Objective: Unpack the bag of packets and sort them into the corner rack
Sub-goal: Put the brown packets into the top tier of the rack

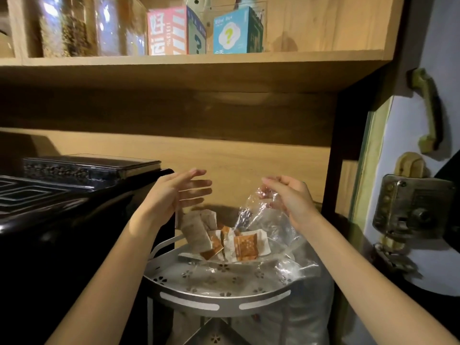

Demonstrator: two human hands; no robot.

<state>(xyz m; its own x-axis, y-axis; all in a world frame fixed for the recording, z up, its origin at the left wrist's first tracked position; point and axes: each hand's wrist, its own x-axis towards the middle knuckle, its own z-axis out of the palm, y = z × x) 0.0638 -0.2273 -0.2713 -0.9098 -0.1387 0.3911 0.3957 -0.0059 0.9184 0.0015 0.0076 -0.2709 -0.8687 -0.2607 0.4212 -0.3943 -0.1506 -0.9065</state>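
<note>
Beneath wooden shelving (189, 70), the right hand (291, 197) is pinching the clear plastic bag (268, 225) by its upper edge while the left hand (179, 192) is hovering spread and empty just above packets (224, 239) that are lying heaped on the corner rack (216, 298).
</note>
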